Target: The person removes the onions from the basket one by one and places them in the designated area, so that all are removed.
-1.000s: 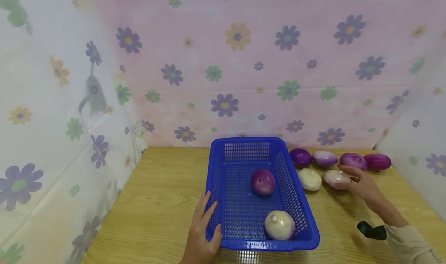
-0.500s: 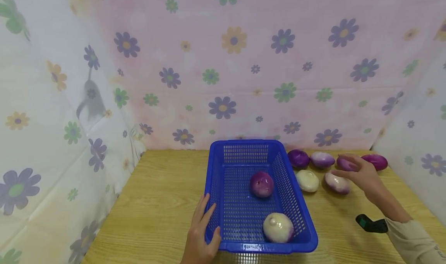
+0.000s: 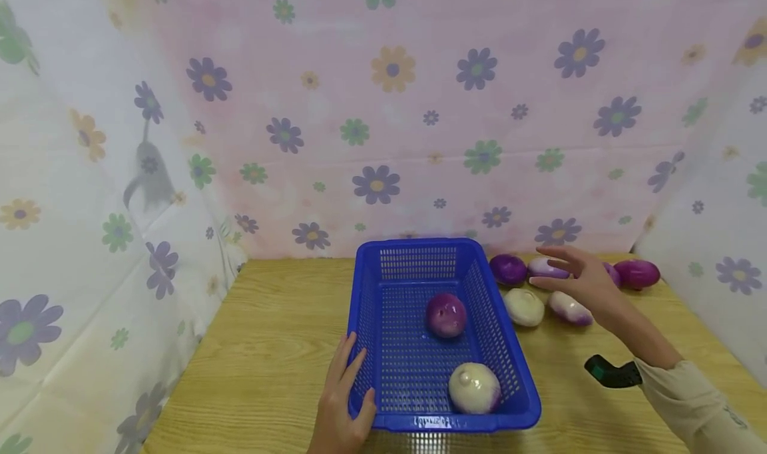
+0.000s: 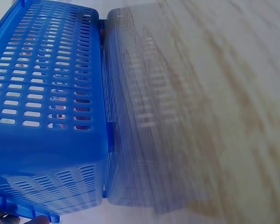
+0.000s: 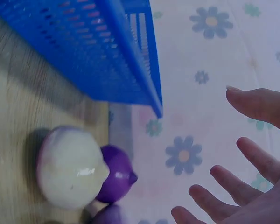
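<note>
A blue plastic basket (image 3: pixel 413 243) sits on the wooden table, with a purple onion (image 3: pixel 446 315) and a white onion (image 3: pixel 475 387) inside. At its near-left corner my left hand (image 3: pixel 343 404) touches the rim, fingers fairly straight. My right hand (image 3: pixel 590 293) hovers over the onions to the right, fingers spread and holding nothing; the right wrist view shows its fingers (image 5: pixel 256 158) apart. Below it lie a white-and-purple onion (image 3: pixel 570 309) and another white onion (image 3: pixel 524 307). Behind are a dark purple onion (image 3: pixel 508 269), a pale purple onion (image 3: pixel 542 267) and a partly hidden purple onion (image 3: pixel 612 274).
A reddish-purple onion (image 3: pixel 637 274) lies at the right end of the back row. Flower-patterned cloth (image 3: pixel 413 121) stands behind and at both sides of the wooden table (image 3: pixel 281 321). A black device (image 3: pixel 611 372) is at my right wrist.
My right hand has let go of the white-and-purple onion, which now lies slightly turned. The hand has lifted and moved left over the back row. The left hand stays at the basket.
</note>
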A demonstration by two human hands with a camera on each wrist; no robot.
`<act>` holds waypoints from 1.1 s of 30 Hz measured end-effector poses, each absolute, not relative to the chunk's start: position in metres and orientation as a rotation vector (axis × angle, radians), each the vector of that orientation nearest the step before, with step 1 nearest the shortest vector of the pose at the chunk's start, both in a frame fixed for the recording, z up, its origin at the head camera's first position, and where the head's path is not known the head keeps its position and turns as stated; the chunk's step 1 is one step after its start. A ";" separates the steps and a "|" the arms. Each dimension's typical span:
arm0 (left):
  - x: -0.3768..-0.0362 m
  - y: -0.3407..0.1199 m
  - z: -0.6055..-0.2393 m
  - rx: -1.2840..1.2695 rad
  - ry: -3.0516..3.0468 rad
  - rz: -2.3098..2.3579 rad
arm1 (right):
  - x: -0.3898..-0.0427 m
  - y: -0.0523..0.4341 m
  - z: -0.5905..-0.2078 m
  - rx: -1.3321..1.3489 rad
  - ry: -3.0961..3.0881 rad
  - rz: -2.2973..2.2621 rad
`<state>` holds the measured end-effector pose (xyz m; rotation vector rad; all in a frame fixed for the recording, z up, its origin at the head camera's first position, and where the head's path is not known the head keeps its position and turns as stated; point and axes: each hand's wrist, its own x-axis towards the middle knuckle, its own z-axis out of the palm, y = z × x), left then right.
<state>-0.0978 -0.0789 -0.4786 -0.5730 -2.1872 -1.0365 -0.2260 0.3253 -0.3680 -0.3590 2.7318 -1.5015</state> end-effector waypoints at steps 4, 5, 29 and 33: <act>-0.097 -0.079 -0.478 -0.561 -2.208 -1.038 | -0.226 0.308 -0.361 -0.431 2.678 -1.520; -0.097 -0.079 -0.478 -0.564 -2.207 -1.037 | -0.227 0.304 -0.360 -0.448 2.667 -1.524; -0.098 -0.080 -0.478 -0.615 -2.130 -1.013 | -0.246 0.235 -0.376 -0.703 2.474 -1.407; -0.098 -0.080 -0.477 -0.598 -2.170 -1.034 | -0.247 0.228 -0.379 -0.736 2.455 -1.377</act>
